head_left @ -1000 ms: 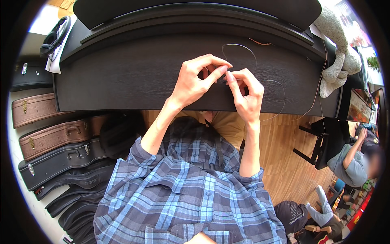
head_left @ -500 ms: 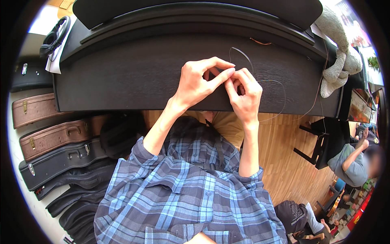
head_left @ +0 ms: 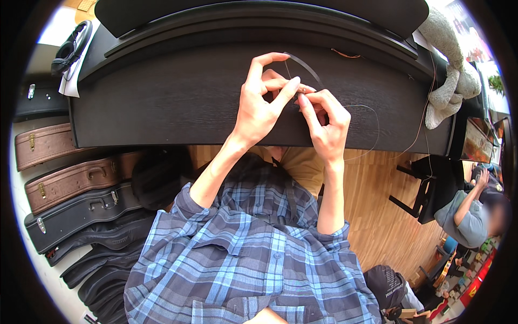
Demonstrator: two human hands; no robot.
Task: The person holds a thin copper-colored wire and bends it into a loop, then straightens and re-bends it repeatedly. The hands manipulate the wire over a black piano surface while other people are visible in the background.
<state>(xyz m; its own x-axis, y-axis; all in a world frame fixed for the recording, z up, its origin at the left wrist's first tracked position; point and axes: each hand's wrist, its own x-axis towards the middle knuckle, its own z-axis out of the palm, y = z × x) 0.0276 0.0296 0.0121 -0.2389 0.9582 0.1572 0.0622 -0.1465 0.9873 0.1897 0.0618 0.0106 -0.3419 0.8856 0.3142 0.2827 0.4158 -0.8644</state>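
My left hand (head_left: 259, 100) and my right hand (head_left: 328, 119) meet above the black desk top (head_left: 162, 97). A thin wire-like string (head_left: 378, 121) loops out from my right hand, over the desk's front edge. Its other part rises between the hands as a narrow bent loop (head_left: 306, 66), greyish and shiny. My left index finger is stretched up against the top of this loop, while the left thumb and another finger press together lower down. With thumb and fingertips my right hand pinches the string close to the left fingertips. The exact crossing is too small to make out.
A copper-coloured strand (head_left: 345, 54) lies farther back on the desk. Grey plush toy (head_left: 445, 97) hangs at the right edge, with thin strands beside it. Headphones (head_left: 70, 51) rest at the far left, above several instrument cases (head_left: 75, 183). Another person (head_left: 467, 218) is at the right.
My left index finger has lifted away from the pinch and moved up to the loop's top. The loop has shifted left and tilted. My right hand stays nearly in place.
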